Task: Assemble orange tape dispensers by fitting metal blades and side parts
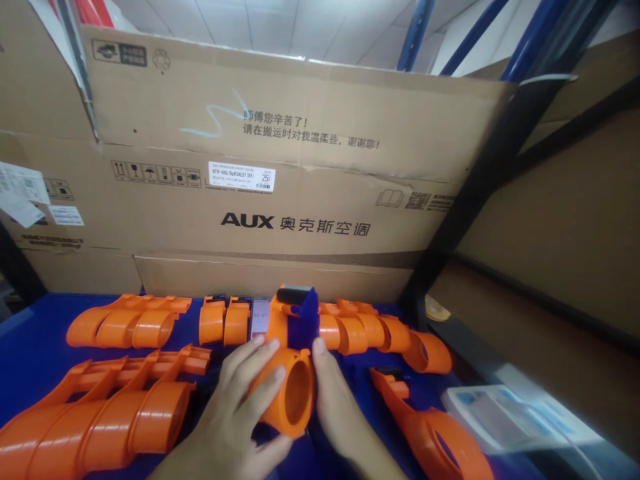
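An orange dispenser is held over the middle of the bench, ring opening toward the viewer. The left hand grips the ring's left side with curled fingers; the right hand braces its thumb opposite, probably for steadiness, its other fingers too hidden to judge. The smooth dispenser carries a black roller and dark-blue piece on top. Nested orange pieces flank it, perhaps grouped to save space.
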Demonstrator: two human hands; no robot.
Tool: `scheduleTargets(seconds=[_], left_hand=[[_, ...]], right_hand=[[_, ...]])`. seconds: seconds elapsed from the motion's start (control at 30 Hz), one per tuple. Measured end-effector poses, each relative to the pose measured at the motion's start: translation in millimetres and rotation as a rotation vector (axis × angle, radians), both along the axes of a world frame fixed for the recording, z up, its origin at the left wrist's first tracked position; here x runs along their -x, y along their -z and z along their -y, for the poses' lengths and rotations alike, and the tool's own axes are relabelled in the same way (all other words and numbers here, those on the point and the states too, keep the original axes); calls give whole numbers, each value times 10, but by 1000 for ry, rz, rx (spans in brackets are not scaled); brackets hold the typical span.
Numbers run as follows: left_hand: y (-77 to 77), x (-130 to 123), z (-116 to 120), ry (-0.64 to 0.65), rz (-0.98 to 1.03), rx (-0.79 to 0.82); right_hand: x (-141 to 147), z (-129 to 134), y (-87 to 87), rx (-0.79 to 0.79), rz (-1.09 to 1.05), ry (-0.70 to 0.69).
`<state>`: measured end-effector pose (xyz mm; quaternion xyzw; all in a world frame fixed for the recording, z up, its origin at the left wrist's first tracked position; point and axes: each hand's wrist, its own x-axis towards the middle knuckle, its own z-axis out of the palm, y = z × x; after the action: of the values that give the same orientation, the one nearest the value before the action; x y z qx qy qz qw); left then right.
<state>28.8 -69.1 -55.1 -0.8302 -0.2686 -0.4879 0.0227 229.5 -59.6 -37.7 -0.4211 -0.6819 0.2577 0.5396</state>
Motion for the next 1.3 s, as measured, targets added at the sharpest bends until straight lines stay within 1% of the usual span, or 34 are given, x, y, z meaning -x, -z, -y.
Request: scheduleTargets(seconds=[0.07, 0.13, 0.23, 0.27, 0.33, 0.4, 0.47, 0.53, 0.6, 0.63, 0.7, 0.73, 0.8, 0.87, 0.93, 1.17, 1.3], left_hand=[[-2, 5, -28, -68, 17, -65], [-34, 20, -43, -105, 31, -105], [-149, 71, -22, -136, -1, -123], [-206, 106, -4, -149, -15, -114], [-350, 225, 31, -188, -35, -87], [-526, 430, 30, -236, -78, -41], [-705, 715, -41, -325, -152, 27], [-842, 1042, -189, -389, -200, 60], [-904, 1353, -383, -387, -302, 131], [-903, 1487, -483, -383, -341, 173], [-848, 1688, -666, -364, -395, 234], [-802, 1755, -742, -359, -441, 265], [-698, 1827, -862, -353, -506, 275], [-609, 1843, -947, -352, -536, 267], [-552, 1831, -1013, -350, -549, 269], [-495, 1804, -1212, -329, -643, 308], [-412, 1815, -1276, -297, -670, 335]], right_hand=[[11, 49, 26, 57, 63, -14], [30, 77, -8, 63, 101, -22], [46, 47, -120, -43, 129, -83], [42, 23, -153, -87, 138, -114], [21, -27, -192, -148, 117, -132], [-9, -61, -199, -160, 74, -130], [-35, -73, -194, -149, 46, -129], [-47, -69, -200, -147, 37, -123], [-45, -56, -225, -156, 29, -112], [-40, -50, -242, -162, 30, -107], [-32, -41, -276, -170, 39, -94], [-31, -41, -289, -174, 43, -85], [-35, -48, -299, -179, 49, -70], [-47, -64, -289, -181, 47, -58], [-60, -81, -271, -176, 46, -54], [-73, -84, -269, -157, 38, -88], [-87, -84, -266, -174, 48, -98]])
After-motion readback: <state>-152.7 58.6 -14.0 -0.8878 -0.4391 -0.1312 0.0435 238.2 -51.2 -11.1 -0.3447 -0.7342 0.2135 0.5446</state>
